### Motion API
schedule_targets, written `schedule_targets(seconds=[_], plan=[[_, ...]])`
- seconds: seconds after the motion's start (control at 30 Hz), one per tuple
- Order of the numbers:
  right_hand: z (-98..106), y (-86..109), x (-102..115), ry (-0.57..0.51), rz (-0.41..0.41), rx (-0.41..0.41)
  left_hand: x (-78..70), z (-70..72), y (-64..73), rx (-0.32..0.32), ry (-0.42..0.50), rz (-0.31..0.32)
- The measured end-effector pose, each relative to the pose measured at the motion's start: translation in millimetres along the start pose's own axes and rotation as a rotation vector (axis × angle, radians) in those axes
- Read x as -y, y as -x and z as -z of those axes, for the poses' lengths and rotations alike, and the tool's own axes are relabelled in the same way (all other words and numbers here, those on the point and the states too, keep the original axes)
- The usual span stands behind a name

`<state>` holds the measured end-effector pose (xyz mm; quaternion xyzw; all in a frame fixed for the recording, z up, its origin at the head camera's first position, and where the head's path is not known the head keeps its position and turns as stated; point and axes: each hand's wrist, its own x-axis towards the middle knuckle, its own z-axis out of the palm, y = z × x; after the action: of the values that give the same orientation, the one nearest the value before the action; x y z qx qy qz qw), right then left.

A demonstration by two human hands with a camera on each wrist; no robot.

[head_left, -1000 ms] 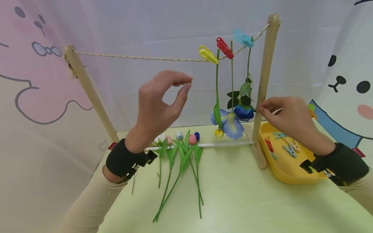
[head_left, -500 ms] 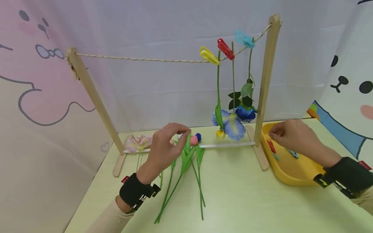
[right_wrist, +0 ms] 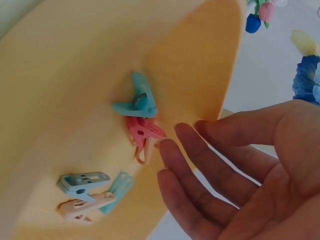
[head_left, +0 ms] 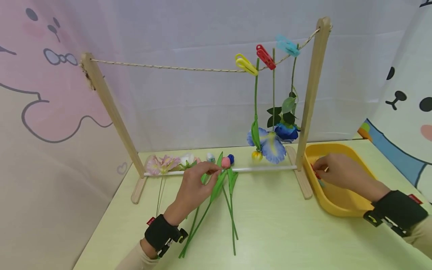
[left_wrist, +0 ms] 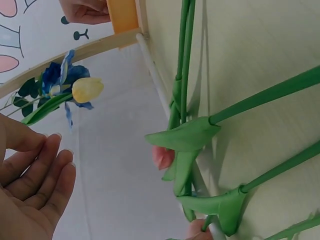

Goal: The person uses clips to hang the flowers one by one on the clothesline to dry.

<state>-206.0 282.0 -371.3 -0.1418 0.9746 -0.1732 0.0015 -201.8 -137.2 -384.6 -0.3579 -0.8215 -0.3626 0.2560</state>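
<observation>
My right hand (head_left: 339,172) is inside the yellow tray (head_left: 332,210), fingers relaxed, fingertips close beside a red clothespin (right_wrist: 142,131). A teal clothespin (right_wrist: 137,102) lies right against the red one. Farther along the tray, grey-blue (right_wrist: 80,184), peach (right_wrist: 85,207) and second teal (right_wrist: 120,187) clothespins lie together. My left hand (head_left: 199,183) hovers over the artificial tulips on the table, thumb and index finger close together, holding nothing. Green tulip leaves (left_wrist: 182,137) and a pink tulip head (left_wrist: 162,157) show beside it in the left wrist view.
A cord (head_left: 168,68) spans two wooden posts (head_left: 312,86). Yellow (head_left: 246,64), red (head_left: 266,57) and light blue (head_left: 287,45) clothespins hold a yellow tulip, a blue iris (head_left: 272,148) and a blue rose (head_left: 287,132) upside down. A white rod (head_left: 263,168) runs low between the posts.
My left hand has dropped from below the cord to the tulips on the table. My right hand has moved from beside the right post down into the yellow tray.
</observation>
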Motion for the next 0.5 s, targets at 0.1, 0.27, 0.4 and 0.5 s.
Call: schedule_targets(seconds=[0.1,0.27,0.4,0.5], plan=[[-3.1,-1.5,-3.9,0.003,0.009,0.004,4.7,-3.6,6.5,0.021,-0.008,0.014],[-13.0,-3.3,-12.4,0.027,0.018,0.055,9.6,-8.9,13.8,0.043,-0.006,0.018],[-19.9,-4.0,-15.9,0.047,0.037,0.077,10.7,-13.0,18.5,0.067,-0.015,0.030],[-23.1,-4.2,-16.8,0.056,0.051,0.069,11.4,-15.5,22.6,0.088,-0.026,0.044]])
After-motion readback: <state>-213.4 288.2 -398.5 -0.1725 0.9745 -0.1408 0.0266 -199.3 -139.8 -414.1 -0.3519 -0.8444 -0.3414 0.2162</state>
